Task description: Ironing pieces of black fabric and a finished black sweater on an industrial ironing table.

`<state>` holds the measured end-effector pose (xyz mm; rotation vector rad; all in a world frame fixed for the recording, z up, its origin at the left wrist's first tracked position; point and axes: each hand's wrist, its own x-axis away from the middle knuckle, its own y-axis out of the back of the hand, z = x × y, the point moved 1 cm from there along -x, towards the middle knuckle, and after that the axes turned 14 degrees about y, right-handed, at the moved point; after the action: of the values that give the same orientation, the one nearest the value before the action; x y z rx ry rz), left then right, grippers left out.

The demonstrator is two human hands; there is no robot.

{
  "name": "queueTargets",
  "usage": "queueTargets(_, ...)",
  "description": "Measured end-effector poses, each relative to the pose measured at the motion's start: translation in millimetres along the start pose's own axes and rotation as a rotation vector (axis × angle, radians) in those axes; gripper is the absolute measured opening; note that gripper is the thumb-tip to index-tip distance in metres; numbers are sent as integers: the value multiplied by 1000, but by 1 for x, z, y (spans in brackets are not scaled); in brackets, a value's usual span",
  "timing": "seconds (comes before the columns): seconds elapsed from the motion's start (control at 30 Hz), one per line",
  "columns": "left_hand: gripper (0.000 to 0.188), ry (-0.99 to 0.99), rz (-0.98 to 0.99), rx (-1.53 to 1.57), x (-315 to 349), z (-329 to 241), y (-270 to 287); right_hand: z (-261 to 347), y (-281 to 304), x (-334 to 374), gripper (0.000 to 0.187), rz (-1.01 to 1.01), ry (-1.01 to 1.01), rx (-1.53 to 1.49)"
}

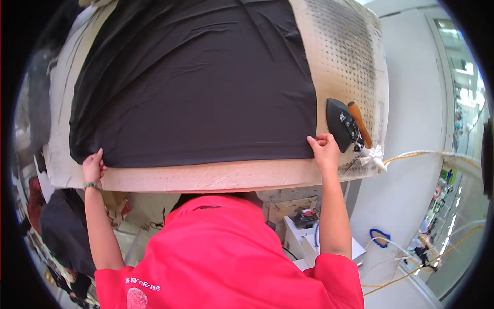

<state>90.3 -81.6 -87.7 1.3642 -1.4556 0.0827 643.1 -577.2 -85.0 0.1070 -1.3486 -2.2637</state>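
Note:
A large piece of black fabric [206, 103] lies spread over a padded pale ironing table [221, 175], with soft creases toward its far side. At the fabric's near left corner, my left hand [94, 167] pinches the edge between thumb and fingers. My right hand [325, 148] has hold of the near right corner in the same way. The near edge runs almost straight between both hands. Just beyond my right hand rests a black iron [340, 123] with a brown wooden handle, off the fabric and not touched by either hand.
A white cloth knot [372, 156] and a yellowish hose [411, 154] trail from the iron to the right. Beside the table's right edge stands a white wall [411, 82]. Dark cloth [64, 226] hangs at lower left; a white cabinet [296, 237] stands below the table.

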Motion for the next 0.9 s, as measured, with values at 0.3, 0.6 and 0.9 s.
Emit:
queueTargets(0.3,19,-172,159,340,58,-2,15,8,20,6,27,-19,240,-65)
queueTargets(0.6,18,-176,225,821,-5,105,40,-37,11,103,19,164,-273,-845)
queueTargets(0.9,30,-154,609,933,36,18,19,34,60,87,33,-97,37,-1034)
